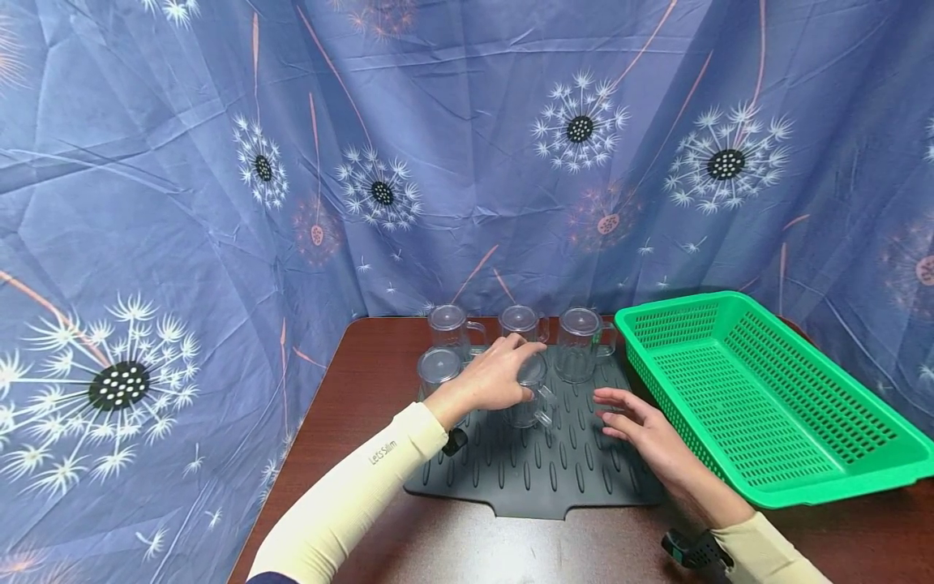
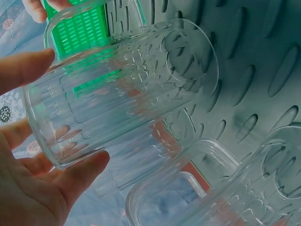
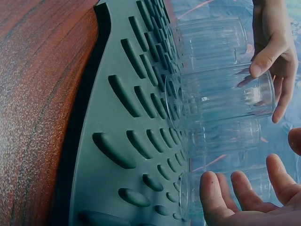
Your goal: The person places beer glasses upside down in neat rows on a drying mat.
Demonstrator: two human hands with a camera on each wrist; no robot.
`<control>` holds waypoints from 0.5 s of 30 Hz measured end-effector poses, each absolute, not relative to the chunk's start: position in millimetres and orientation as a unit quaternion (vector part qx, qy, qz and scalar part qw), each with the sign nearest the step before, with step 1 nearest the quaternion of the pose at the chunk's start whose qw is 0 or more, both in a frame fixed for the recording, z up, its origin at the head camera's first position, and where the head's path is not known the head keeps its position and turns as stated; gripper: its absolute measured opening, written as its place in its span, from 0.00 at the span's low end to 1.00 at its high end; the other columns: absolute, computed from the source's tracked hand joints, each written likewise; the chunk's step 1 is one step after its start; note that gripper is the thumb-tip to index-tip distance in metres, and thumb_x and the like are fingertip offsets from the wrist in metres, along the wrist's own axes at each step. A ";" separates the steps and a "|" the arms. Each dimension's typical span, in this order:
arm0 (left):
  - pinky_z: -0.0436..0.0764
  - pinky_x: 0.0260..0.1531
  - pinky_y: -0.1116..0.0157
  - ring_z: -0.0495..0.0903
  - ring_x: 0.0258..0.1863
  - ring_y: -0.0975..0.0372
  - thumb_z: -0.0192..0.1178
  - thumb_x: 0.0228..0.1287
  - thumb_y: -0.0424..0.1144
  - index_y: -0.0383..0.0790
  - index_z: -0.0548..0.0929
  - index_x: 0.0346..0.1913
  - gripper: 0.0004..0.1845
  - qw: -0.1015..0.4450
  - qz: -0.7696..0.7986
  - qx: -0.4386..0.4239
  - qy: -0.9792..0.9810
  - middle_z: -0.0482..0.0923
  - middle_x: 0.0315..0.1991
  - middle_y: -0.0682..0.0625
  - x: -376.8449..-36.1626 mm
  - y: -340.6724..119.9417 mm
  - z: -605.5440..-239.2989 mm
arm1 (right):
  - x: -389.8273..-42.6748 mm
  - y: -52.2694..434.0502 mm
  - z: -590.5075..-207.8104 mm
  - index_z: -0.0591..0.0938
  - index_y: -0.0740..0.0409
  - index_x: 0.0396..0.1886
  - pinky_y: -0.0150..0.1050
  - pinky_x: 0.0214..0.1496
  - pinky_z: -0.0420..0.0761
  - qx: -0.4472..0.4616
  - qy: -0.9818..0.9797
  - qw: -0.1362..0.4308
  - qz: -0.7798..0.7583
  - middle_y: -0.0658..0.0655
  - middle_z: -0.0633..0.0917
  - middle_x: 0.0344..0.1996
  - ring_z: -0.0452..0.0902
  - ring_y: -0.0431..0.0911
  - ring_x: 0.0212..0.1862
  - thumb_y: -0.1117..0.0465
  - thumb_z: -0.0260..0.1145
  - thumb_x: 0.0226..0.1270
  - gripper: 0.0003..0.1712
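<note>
My left hand (image 1: pixel 527 375) grips a clear glass mug (image 1: pixel 529 399) from above. The mug is upside down near the middle of the grey ribbed drying mat (image 1: pixel 554 470), its handle toward me. In the left wrist view my thumb and fingers (image 2: pixel 80 174) curl round the mug (image 2: pixel 127 99). Whether its rim touches the mat (image 2: pixel 263 70) I cannot tell. My right hand (image 1: pixel 616 414) hovers open just right of the mug, holding nothing. The right wrist view shows its straight fingers (image 3: pixel 235 197) next to the held mug (image 3: pixel 225 94).
Several more clear mugs stand upside down on the mat's far part: one at back left (image 1: pixel 447 327), one behind my hand (image 1: pixel 521 322), a bigger one (image 1: pixel 580 345) at back right. A green perforated basket (image 1: pixel 773 470) lies right of the mat on the brown table (image 1: pixel 452 543).
</note>
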State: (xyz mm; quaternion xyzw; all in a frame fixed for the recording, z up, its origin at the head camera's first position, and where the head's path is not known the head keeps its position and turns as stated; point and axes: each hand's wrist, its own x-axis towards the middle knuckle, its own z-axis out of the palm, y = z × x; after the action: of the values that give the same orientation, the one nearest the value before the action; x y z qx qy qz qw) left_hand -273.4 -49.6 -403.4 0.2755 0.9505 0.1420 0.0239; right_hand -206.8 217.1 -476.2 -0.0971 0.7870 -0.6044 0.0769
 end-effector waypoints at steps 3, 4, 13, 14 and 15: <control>0.80 0.47 0.58 0.70 0.64 0.57 0.72 0.59 0.46 0.58 0.65 0.76 0.42 0.019 0.148 0.277 0.949 0.68 0.66 0.51 -273.9 -49.3 -404.8 | -206.8 217.3 -476.4 0.68 0.60 0.72 0.50 0.62 0.79 -0.094 0.789 0.079 -0.602 0.69 0.69 0.70 0.68 0.65 0.69 0.56 0.56 0.80 0.26; 0.80 0.47 0.58 0.69 0.64 0.57 0.72 0.59 0.46 0.58 0.65 0.76 0.42 0.018 0.151 0.277 0.949 0.68 0.66 0.51 -274.2 -49.1 -405.2 | -206.8 217.4 -476.4 0.68 0.60 0.72 0.50 0.62 0.79 -0.093 0.790 0.080 -0.601 0.69 0.69 0.70 0.68 0.65 0.69 0.57 0.56 0.80 0.26; 0.78 0.55 0.55 0.65 0.69 0.56 0.69 0.63 0.45 0.58 0.64 0.77 0.40 0.028 0.165 0.283 0.944 0.64 0.70 0.51 -278.0 -49.1 -408.8 | -206.3 218.6 -476.3 0.69 0.60 0.71 0.46 0.61 0.80 -0.100 0.789 0.081 -0.601 0.69 0.69 0.70 0.68 0.65 0.69 0.57 0.55 0.80 0.25; 0.78 0.56 0.54 0.65 0.70 0.56 0.68 0.64 0.45 0.57 0.64 0.77 0.40 0.029 0.165 0.284 0.944 0.64 0.71 0.51 -278.5 -49.0 -409.2 | -206.3 218.7 -476.3 0.69 0.61 0.71 0.44 0.61 0.80 -0.101 0.789 0.081 -0.600 0.69 0.69 0.70 0.68 0.65 0.69 0.57 0.55 0.80 0.25; 0.78 0.56 0.54 0.65 0.70 0.56 0.68 0.64 0.45 0.57 0.64 0.77 0.40 0.030 0.164 0.285 0.944 0.63 0.71 0.50 -278.9 -49.0 -409.7 | -206.3 218.8 -476.3 0.69 0.61 0.71 0.42 0.60 0.81 -0.101 0.790 0.080 -0.600 0.69 0.69 0.70 0.68 0.65 0.69 0.57 0.56 0.80 0.25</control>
State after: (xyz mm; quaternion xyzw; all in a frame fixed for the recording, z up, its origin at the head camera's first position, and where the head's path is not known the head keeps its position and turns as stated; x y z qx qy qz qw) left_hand -278.9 -49.0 -409.7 0.2849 0.9439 0.1644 0.0303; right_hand -206.3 218.8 -476.3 -0.1010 0.7897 -0.5999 0.0798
